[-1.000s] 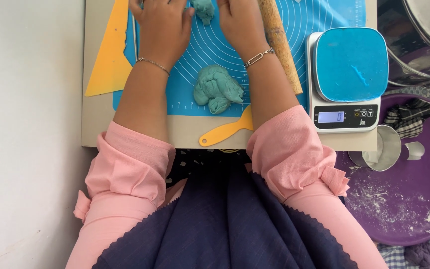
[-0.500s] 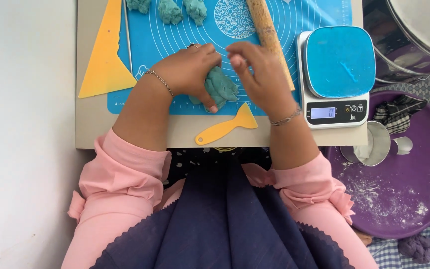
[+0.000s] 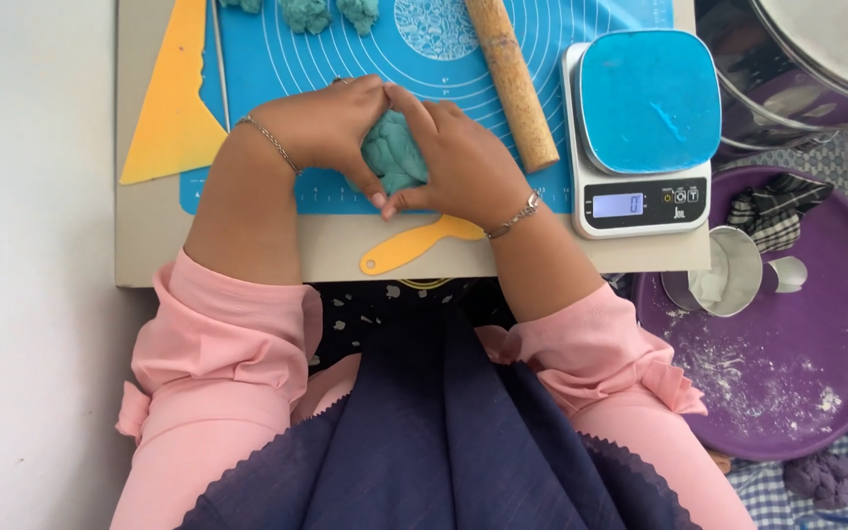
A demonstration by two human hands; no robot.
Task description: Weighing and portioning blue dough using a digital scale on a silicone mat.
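Observation:
A lump of teal dough (image 3: 392,152) lies on the blue baking mat (image 3: 277,69) near its front edge. My left hand (image 3: 321,123) cups the dough from the left and my right hand (image 3: 458,162) presses it from the right, so both hands close around it. Small teal dough pieces (image 3: 306,14) sit at the mat's far edge beside a flattened dough disc (image 3: 436,25). A wooden rolling pin (image 3: 512,83) lies just right of my right hand. A yellow scraper (image 3: 414,247) lies under my right wrist.
A yellow triangular sheet (image 3: 171,108) lies left of the mat. A kitchen scale (image 3: 640,128) with a blue top stands to the right. Beyond the table's right edge a purple floured tray (image 3: 817,373) holds a metal cup (image 3: 723,280) and a checked cloth (image 3: 772,216).
A second ago both hands worked at the mat's far edge. They drew back to the dough lump near the front edge and closed around it.

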